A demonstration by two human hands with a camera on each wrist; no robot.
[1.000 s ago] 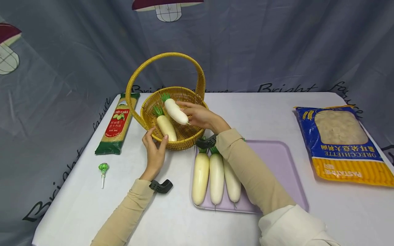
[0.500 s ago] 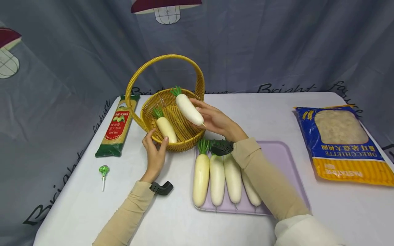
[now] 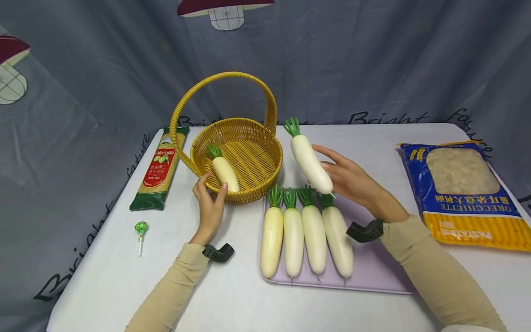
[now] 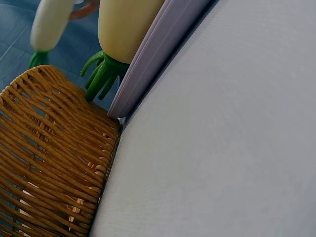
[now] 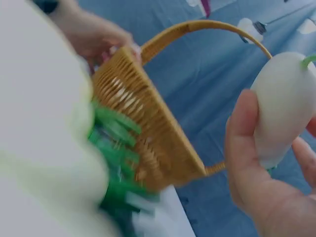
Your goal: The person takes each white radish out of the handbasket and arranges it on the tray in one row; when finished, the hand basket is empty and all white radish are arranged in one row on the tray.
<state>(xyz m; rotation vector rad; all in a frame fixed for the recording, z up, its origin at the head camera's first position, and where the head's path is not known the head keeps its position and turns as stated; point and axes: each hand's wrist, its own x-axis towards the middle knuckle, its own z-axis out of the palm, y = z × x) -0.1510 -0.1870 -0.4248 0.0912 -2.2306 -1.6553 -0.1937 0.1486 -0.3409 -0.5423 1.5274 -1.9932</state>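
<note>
In the head view, my right hand [image 3: 356,182] holds a white radish [image 3: 310,161] with green leaf stubs up in the air, over the back of a lilac tray [image 3: 377,265]. The right wrist view shows thumb and fingers on either side of this radish [image 5: 284,101]. My left hand [image 3: 209,210] grips the near rim of a yellow wicker basket [image 3: 259,161] with a tall arched handle. Inside the basket lies one radish [image 3: 226,174], leaning on the near left wall. Several more radishes [image 3: 293,242] lie side by side on the tray's left part, leaves pointing back.
A spaghetti packet [image 3: 159,168] lies left of the basket, with a green lollipop [image 3: 141,230] in front of it. At the right of the white table [image 3: 232,299] is a large blue and yellow pasta bag [image 3: 462,184]. A grey curtain [image 3: 332,60] hangs behind.
My right hand has carried the radish up out of the basket and rightwards to above the tray. My left hand stays on the basket rim.
</note>
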